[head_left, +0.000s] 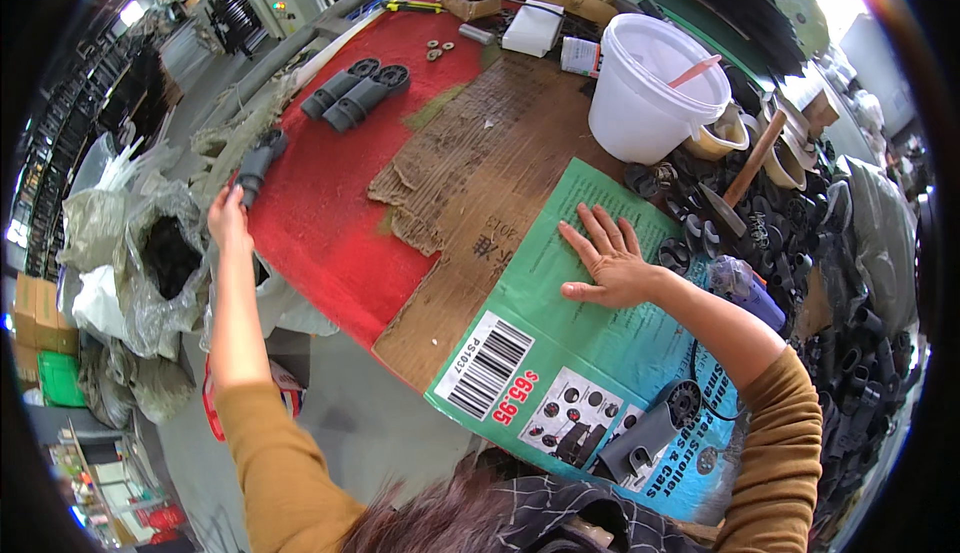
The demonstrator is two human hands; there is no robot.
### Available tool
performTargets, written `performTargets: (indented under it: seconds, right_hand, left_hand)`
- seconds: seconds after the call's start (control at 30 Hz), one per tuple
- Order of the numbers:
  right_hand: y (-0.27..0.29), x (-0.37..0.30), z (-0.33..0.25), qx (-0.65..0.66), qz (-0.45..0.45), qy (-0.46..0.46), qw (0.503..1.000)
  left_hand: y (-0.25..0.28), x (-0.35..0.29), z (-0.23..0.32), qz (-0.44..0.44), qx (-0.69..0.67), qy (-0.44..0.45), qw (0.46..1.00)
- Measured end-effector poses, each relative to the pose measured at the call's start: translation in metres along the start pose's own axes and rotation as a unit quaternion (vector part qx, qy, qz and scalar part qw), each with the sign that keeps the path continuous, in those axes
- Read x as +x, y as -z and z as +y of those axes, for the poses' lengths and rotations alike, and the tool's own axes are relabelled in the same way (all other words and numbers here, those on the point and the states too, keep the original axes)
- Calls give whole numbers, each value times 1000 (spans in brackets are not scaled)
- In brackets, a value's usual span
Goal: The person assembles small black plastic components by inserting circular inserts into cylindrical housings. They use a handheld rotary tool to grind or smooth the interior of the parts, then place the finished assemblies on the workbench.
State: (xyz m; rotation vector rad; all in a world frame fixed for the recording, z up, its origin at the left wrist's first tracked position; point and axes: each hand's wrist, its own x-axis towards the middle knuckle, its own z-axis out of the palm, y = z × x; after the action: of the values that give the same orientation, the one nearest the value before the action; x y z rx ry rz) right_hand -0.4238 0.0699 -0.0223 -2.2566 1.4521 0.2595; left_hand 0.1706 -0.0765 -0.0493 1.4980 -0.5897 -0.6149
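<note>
At the left edge of the red table cover, my left hand (230, 218) is closed on the lower end of a dark grey plastic wheel bracket (258, 168). My right hand (608, 261) lies flat with spread fingers on a green printed cardboard sheet (540, 283), holding nothing. Two similar wheel brackets (365, 98) lie side by side farther back on the red cover (320, 223). Another grey bracket with a black wheel (650, 433) rests on the blue end of the sheet, close to my body.
A white bucket (640, 103) stands at the back right beside a hammer (755, 163) and heaped black plastic parts (860, 383). Brown cardboard (500, 143) covers the table's middle. Several small rings (435, 51) and a small box (470, 0) sit at the back. Plastic sacks (165, 263) stand left of the table.
</note>
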Motion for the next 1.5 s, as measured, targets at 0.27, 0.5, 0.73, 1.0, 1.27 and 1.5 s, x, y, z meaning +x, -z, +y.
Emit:
performTargets:
  seconds: [0.27, 0.5, 0.73, 1.0, 1.27, 1.5]
  right_hand:
    - [23, -2, -2, 83, -80, -11, 993]
    - [24, -2, -3, 58, -82, -13, 995]
    - [27, -1, -5, 87, -92, -25, 992]
    - [9, 1, -1, 138, -18, -13, 990]
    - [36, -33, -15, 264, 104, -22, 959]
    - [-44, -222, -79, 40, 155, 113, 981]
  left_hand:
    - [-8, -338, 30, -221, -42, -18, 974]
    - [-18, -336, 36, -374, -50, -55, 924]
    - [-162, -45, 15, -128, 75, -154, 977]
    - [-224, -8, -18, -106, 32, -106, 988]
    - [-160, -208, -2, -118, -82, -216, 966]
    - [-71, -359, -4, -210, -20, -138, 968]
